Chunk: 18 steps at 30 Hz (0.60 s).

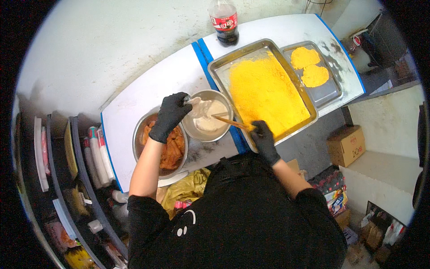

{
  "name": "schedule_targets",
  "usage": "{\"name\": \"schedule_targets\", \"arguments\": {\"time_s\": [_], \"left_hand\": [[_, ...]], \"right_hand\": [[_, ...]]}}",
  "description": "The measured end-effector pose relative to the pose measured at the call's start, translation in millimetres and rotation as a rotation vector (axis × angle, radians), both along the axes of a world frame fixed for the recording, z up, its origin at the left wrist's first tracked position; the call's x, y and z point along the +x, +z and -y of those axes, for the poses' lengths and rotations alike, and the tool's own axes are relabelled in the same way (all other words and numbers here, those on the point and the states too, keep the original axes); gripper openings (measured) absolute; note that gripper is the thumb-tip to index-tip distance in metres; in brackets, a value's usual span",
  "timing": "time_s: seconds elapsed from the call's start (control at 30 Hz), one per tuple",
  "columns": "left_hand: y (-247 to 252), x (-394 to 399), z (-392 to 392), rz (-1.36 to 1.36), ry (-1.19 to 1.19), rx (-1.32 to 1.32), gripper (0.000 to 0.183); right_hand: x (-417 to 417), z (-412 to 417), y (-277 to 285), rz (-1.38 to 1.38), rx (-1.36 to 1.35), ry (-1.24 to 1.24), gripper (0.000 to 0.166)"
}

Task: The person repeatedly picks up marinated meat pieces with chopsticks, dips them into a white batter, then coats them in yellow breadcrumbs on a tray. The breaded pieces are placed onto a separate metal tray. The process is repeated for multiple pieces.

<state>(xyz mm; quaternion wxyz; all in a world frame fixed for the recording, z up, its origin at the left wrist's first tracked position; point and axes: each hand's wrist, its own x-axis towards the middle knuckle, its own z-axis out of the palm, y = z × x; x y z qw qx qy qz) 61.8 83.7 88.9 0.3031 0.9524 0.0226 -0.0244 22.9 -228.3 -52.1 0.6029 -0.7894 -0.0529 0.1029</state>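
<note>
My left hand (172, 114), in a black glove, pinches the edge of a batter-coated piece of meat (200, 107) over a steel bowl of pale batter (216, 129). In my right hand (263, 138), also black-gloved, is a pair of wooden chopsticks (231, 122), their tips over the batter. Below my left wrist stands a steel bowl of reddish marinated meat (173, 149). A large metal tray (250, 48) of yellow crumbs (268, 90) lies beside my right hand. On a smaller tray (327, 94) rest two crumb-coated pieces (314, 76).
A cola bottle (225, 25) stands at the table's back by the wall. Shelves with stacked cups (99, 156) are at the left. A cardboard box (346, 144) sits on a ledge at the right. Yellow plastic bagging (188, 188) lies below the table's front edge.
</note>
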Motion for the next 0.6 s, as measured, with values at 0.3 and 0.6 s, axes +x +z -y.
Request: {"name": "schedule_targets", "arguments": {"time_s": [0.3, 0.6], "left_hand": [[-8.7, 1.3, 4.6, -0.043, 0.009, 0.027, 0.030], [1.7, 0.4, 0.9, -0.060, 0.005, -0.009, 0.030]], "right_hand": [[-23.3, 97.3, -132.8, -0.387, 0.104, -0.444, 0.026], [-26.6, 88.9, -91.2, -0.401, 0.135, -0.519, 0.015]]}}
